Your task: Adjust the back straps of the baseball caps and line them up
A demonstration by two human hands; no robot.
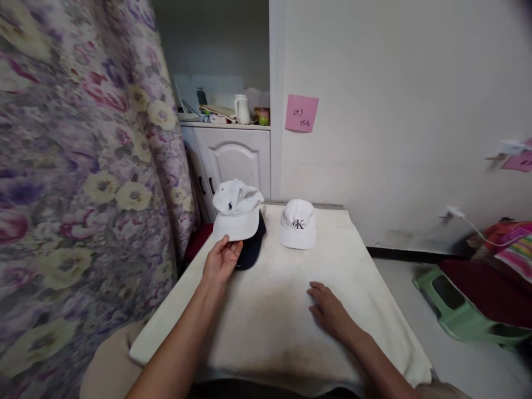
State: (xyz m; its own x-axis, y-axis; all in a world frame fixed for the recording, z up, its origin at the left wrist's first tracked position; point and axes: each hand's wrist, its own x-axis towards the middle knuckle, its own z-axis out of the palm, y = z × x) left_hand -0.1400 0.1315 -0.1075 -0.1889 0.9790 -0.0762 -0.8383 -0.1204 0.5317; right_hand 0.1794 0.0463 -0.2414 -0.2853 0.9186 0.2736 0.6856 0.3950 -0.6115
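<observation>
My left hand (223, 259) grips the brim of a white baseball cap (236, 213) with a small dark horse-rider logo. That cap is held up over a dark navy cap (251, 250), which is mostly hidden beneath it. To the right, a second white cap (298, 226) with black "CK" lettering rests on the table with its brim toward me. My right hand (328, 309) is low over the table, in front of the CK cap and apart from it. Its fingers are partly spread, and nothing is in them.
A pale cloth covers the table (286, 332). A floral curtain (95, 166) hangs close on the left. Behind stands a white cabinet (239, 155) with a white jug (241, 109) on its top. A pink note (301, 113) is on the wall. A green stool (465, 316) stands at right.
</observation>
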